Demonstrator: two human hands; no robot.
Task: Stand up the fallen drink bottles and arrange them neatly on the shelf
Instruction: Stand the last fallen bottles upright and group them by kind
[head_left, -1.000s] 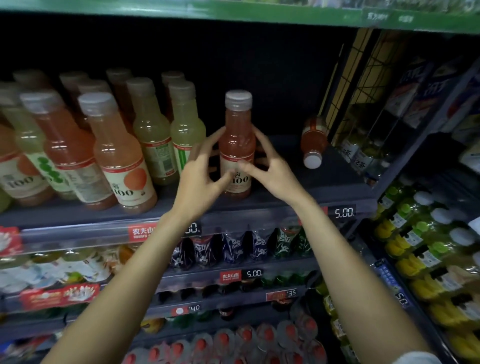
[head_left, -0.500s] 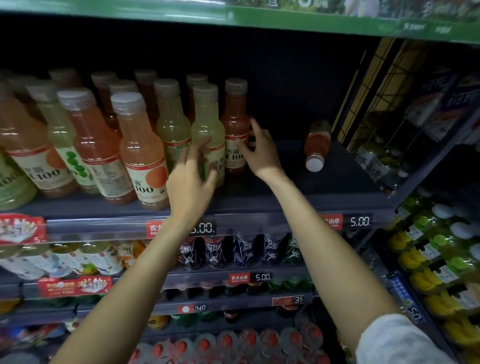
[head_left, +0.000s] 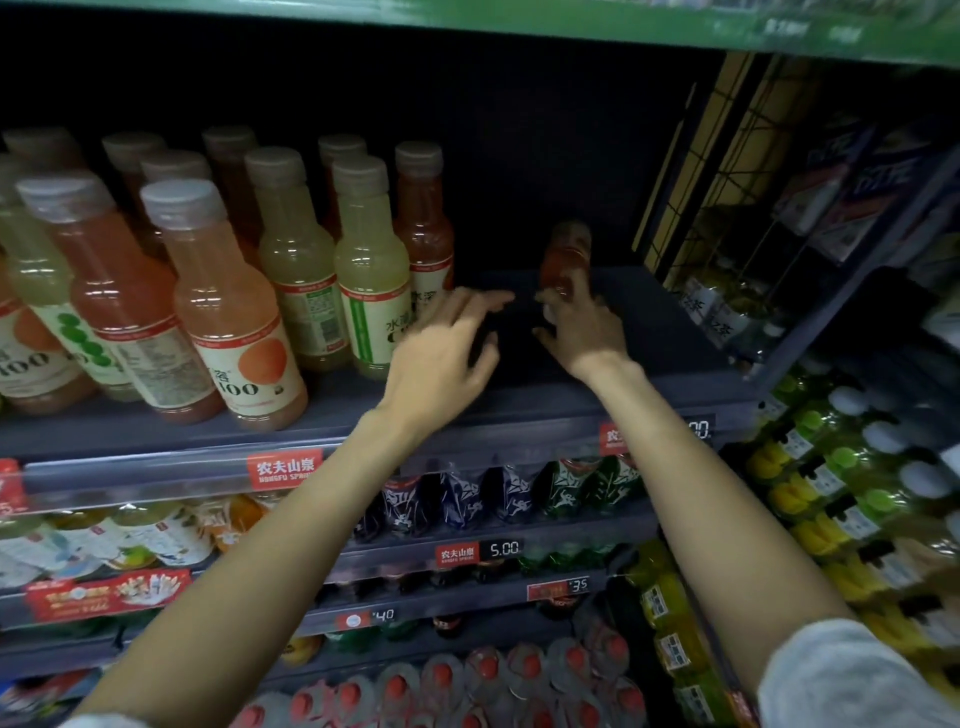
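A reddish drink bottle lies on its side on the dark top shelf, its base pointing to the back. My right hand covers its cap end, with the fingers curled round the neck. My left hand hovers open just left of it, fingers spread and blurred, holding nothing. An upright red bottle stands at the right end of the rows of standing orange and yellow-green bottles.
A wire grid side panel closes the shelf on the right, with more bottles behind it. Lower shelves carry price tags and packed drinks. A green shelf edge runs overhead.
Both hands have left the upright red bottle, which now stands beside the yellow-green one. My right hand moved right onto the fallen bottle, and my left hand followed to the right.
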